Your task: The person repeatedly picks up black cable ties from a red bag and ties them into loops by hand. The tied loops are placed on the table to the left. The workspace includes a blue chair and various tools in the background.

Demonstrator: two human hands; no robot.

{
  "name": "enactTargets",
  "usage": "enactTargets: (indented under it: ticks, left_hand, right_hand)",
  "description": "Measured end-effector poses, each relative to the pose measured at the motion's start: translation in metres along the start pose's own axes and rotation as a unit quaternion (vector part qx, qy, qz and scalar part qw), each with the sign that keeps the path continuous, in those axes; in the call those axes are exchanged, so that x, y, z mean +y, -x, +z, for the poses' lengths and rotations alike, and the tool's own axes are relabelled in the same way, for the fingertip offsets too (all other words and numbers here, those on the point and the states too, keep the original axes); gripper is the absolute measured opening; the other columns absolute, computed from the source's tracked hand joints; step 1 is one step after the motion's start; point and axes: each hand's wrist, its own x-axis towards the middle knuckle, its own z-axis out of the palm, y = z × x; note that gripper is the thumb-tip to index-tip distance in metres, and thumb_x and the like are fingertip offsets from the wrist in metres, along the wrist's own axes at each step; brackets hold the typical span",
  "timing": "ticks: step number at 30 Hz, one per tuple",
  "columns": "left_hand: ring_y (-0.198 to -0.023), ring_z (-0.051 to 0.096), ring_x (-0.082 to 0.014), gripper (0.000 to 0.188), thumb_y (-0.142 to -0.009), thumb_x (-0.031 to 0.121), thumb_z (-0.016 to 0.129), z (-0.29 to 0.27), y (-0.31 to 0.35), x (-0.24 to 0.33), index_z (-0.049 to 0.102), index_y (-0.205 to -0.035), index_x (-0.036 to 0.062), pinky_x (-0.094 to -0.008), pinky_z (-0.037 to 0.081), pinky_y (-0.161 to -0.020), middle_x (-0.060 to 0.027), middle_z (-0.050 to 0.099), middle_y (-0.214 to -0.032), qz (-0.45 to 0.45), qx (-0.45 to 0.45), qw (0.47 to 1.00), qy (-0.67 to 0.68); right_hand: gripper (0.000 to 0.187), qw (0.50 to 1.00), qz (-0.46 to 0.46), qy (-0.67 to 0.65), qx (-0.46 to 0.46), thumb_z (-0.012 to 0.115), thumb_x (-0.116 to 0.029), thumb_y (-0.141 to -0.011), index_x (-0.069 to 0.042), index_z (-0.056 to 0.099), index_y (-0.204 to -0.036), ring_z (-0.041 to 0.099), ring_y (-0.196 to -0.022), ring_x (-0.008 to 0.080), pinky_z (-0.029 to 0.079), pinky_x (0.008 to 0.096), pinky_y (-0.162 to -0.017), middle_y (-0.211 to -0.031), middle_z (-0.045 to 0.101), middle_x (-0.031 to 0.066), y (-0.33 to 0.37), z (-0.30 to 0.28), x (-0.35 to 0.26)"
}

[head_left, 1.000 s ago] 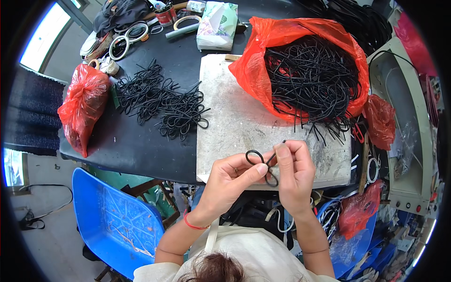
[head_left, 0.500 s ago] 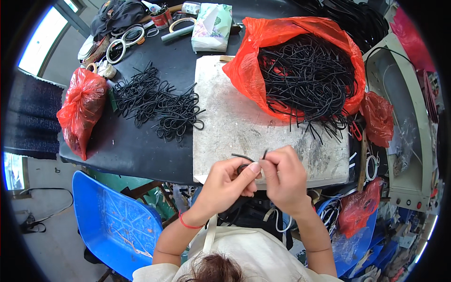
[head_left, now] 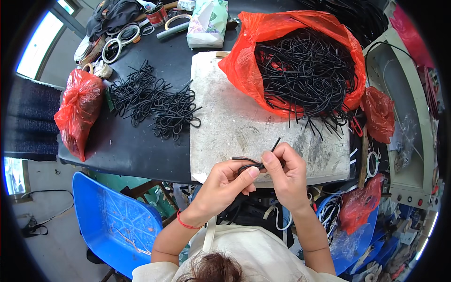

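Observation:
Between my two hands is a thin black cord (head_left: 248,161), its loose ends sticking out past the fingers. My left hand (head_left: 229,181) pinches it with thumb and forefinger. My right hand (head_left: 285,175) grips the other part between thumb and fingers, one end pointing up and away. Both hands are over the near edge of a pale, stained board (head_left: 225,108). Beyond them a red plastic bag (head_left: 239,47) lies wide, full of loose black cords (head_left: 305,70). To the left, looped black cords (head_left: 176,110) lie heaped on the dark tabletop.
A tied red bag (head_left: 80,105) sits at the table's left edge. A tissue pack (head_left: 207,26), rolls of tape (head_left: 112,50) and a tin (head_left: 157,18) stand at the back. Blue plastic chairs (head_left: 112,216) flank me below the table; a grey metal cabinet (head_left: 408,117) is on the right.
My right hand has turned, its thumb now pressing on the cord near my left fingers. The cord's right end sticks out farther than before.

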Motion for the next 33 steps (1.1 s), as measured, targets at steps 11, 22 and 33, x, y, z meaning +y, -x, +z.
enactTargets:
  ticks: [11, 22, 33]
  left_hand:
    - [-0.063, 0.053, -0.0042, 0.022, -0.090, 0.017, 0.054, -0.003, -0.011, -0.017, 0.061, -0.098, -0.0025, -0.0186, 0.043, -0.055, -0.0005, 0.058, -0.071, 0.065, 0.050, 0.995, -0.064]
    - [-0.066, 0.055, -0.0050, 0.022, -0.090, 0.020, 0.056, -0.003, -0.009, -0.010, 0.061, -0.092, -0.0018, -0.0192, 0.047, -0.059, 0.0000, 0.057, -0.072, 0.037, 0.051, 0.998, 0.014]
    - [-0.061, 0.050, -0.0027, 0.023, -0.090, 0.023, 0.055, -0.009, -0.012, -0.013, 0.061, -0.089, 0.0007, -0.0173, 0.044, -0.058, 0.0021, 0.054, -0.068, 0.014, 0.033, 0.997, 0.068]
  right_hand:
    - [0.010, 0.992, 0.122, -0.042, -0.005, 0.059, -0.010, -0.086, 0.000, 0.058, -0.084, 0.045, -0.063, 0.0022, 0.037, 0.0178, -0.056, -0.072, 0.055, -0.0027, -0.001, -0.010, -0.007]
    - [0.011, 0.995, 0.066, -0.052, -0.056, 0.055, -0.006, -0.087, 0.002, 0.060, -0.094, 0.046, -0.067, 0.0013, 0.036, 0.0166, -0.058, -0.078, 0.057, -0.0028, 0.007, -0.006, -0.007]
    - [0.016, 0.993, 0.064, -0.080, -0.061, 0.054, -0.008, -0.089, 0.001, 0.059, -0.101, 0.047, -0.068, 0.0018, 0.037, 0.0167, -0.059, -0.079, 0.057, -0.0007, 0.012, -0.001, -0.002]
